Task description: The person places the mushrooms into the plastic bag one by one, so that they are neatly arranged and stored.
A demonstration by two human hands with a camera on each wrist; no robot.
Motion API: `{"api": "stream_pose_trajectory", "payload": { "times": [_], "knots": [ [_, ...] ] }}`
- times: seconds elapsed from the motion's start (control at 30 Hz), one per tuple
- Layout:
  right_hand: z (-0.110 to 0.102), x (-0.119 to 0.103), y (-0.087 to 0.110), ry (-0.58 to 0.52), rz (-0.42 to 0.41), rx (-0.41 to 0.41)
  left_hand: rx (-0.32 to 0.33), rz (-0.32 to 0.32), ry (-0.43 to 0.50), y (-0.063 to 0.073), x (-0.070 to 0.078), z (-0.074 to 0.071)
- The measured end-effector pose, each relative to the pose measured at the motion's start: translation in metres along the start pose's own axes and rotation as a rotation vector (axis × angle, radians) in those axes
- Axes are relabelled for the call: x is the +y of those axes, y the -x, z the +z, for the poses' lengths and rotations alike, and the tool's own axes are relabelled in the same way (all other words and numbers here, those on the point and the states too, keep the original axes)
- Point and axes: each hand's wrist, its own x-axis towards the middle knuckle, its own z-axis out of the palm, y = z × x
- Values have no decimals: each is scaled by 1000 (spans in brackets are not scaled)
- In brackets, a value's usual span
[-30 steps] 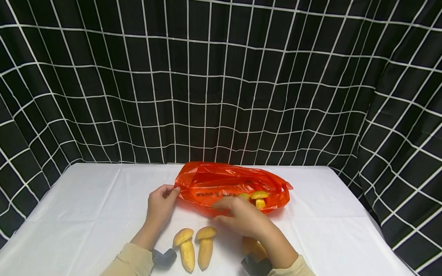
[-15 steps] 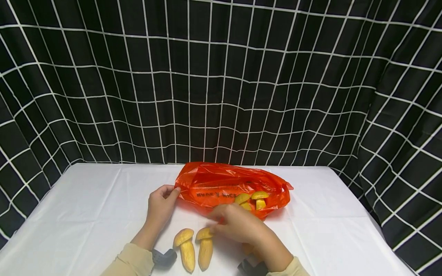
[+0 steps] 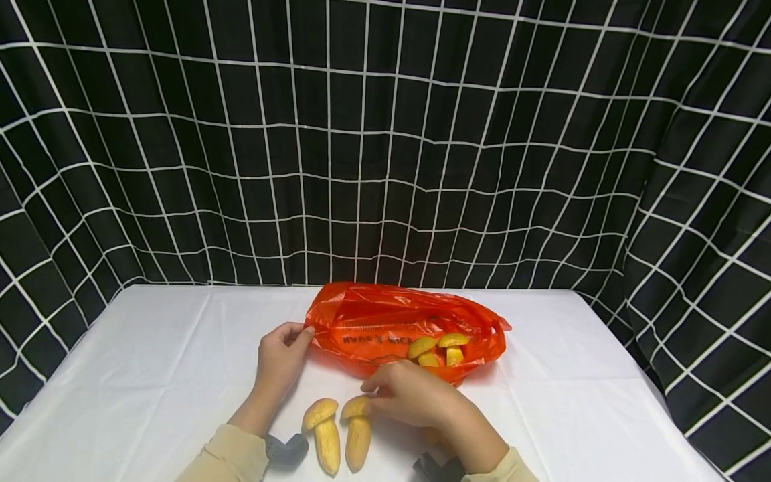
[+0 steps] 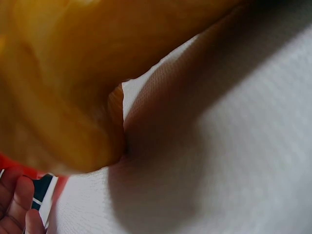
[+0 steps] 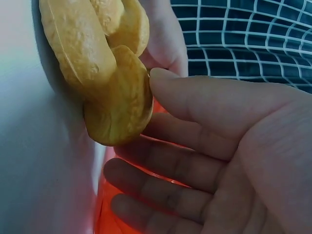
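My left hand [image 3: 281,355] pinches the left edge of a red plastic bag [image 3: 373,321], which lies with its mouth toward me. Two yellow mushrooms, one with its cap in front [image 3: 453,348], lie inside the bag at the right. On the table two more lie side by side: a left mushroom [image 3: 325,438] and a right mushroom [image 3: 358,435]. My right hand [image 3: 415,398] is at the right one's cap; in the right wrist view the thumb tip meets the cap [image 5: 122,105] and the other fingers are loosely spread behind it. A mushroom fills the left wrist view [image 4: 63,87].
Another mushroom [image 3: 435,438] lies mostly hidden under my right forearm. Dark grey wrist devices, on the left [image 3: 286,450] and the right [image 3: 436,468], sit below the sleeves. A white cloth covers the table [image 3: 168,375]; a black curtain with white grid lines [image 3: 385,167] surrounds it.
My right hand has moved left and toward me, from the bag's mouth to the cap of the right mushroom. Both bagged mushrooms show more now. The left hand has stayed on the bag.
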Motion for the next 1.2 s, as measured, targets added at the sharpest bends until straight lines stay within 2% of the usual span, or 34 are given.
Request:
{"api": "stream_pose_trajectory", "payload": {
  "times": [0.4, 0.77, 1.2],
  "knots": [
    [2, 2, -1, -18, 20, -68, -6, -4, 0, -1, -2, 0],
    [4, 3, -2, 6, 38, -78, 0, -10, -17, -1, -2, 0],
    [6, 4, -3, -14, 43, -68, 0, -8, -17, -2, -3, 0]
  ]
}}
